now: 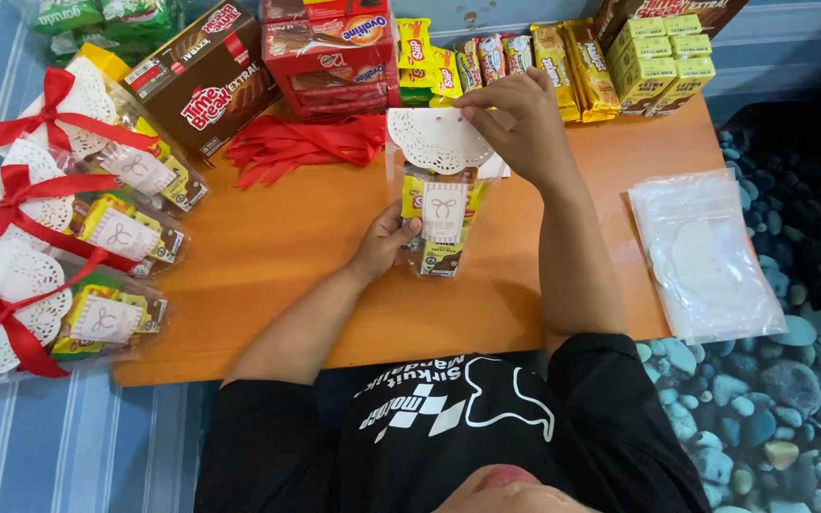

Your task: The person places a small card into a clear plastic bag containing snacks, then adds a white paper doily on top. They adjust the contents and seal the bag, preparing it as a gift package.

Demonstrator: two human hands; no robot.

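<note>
Left hand (387,242) grips the lower side of a clear snack bag (439,223) while right hand (520,119) pinches its white doily topper (434,138) closed; unribboned, unlike three ribbon-tied bags (59,237) left of the fingers, with loose red ribbons (301,144) just beyond them.

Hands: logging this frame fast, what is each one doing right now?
Left hand: closed on the lower part of the clear snack bag.
Right hand: pinching the white paper doily at the bag's top.
</note>
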